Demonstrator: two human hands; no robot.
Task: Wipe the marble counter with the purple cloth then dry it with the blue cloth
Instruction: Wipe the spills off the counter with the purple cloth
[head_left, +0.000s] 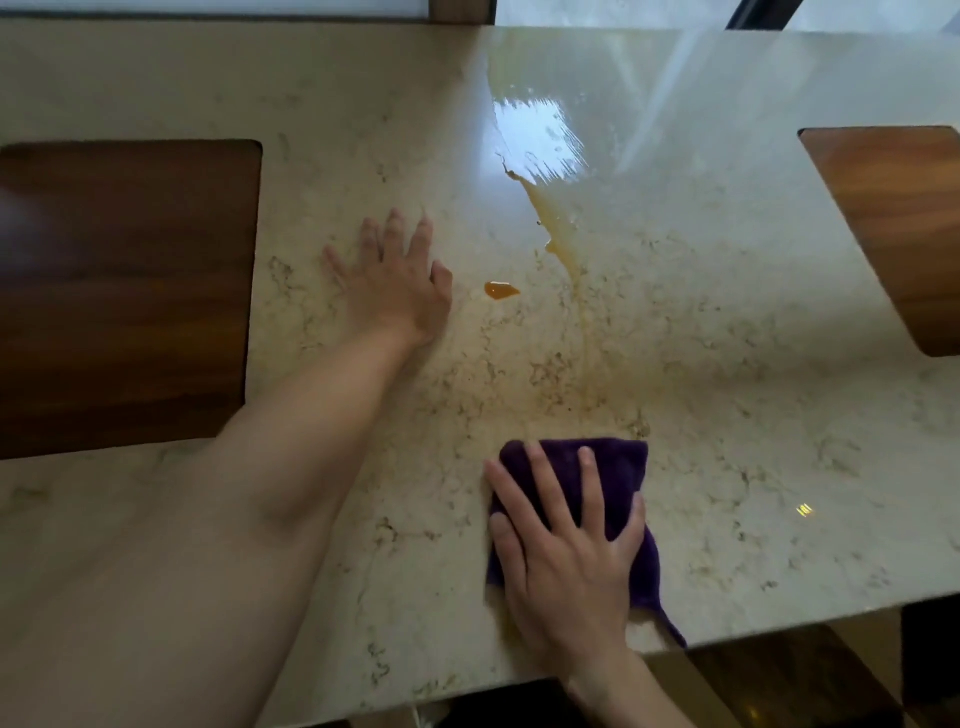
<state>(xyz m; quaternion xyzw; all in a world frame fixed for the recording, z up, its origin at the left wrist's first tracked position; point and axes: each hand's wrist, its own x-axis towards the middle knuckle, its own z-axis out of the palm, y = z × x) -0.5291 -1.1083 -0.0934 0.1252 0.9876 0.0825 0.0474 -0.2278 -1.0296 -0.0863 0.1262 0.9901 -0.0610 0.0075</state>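
The folded dark purple microfibre cloth (618, 483) lies near the front edge of the cream, brown-veined marble table (753, 441), its long axis running from the far side toward me and leaning a little to my right, with one loose corner hanging just over the front rim. My right hand (566, 551) rests flat on top of it, fingers straight and spread apart, pointing away from me; the palm covers the near half of the cloth and nothing is curled around it. My left hand (395, 286) lies further out and to the left, well apart from the cloth, palm down on the bare stone with the fingers straight and fanned; it holds nothing. Just to the right of that hand sits a small amber drop of liquid (501, 290), and beyond it a pale yellowish smear (558, 234) runs diagonally from a glossy wet patch (540, 140) at the far side down toward the middle of the table. A dark brown wooden inset panel (124, 296) is set in the stone on my left, beside my forearm, and a lighter reddish wooden inset panel (904, 228) is on the far right. Between the two panels the stone stretches open from the cloth up to the smear. The front edge of the table slants just behind my right wrist.
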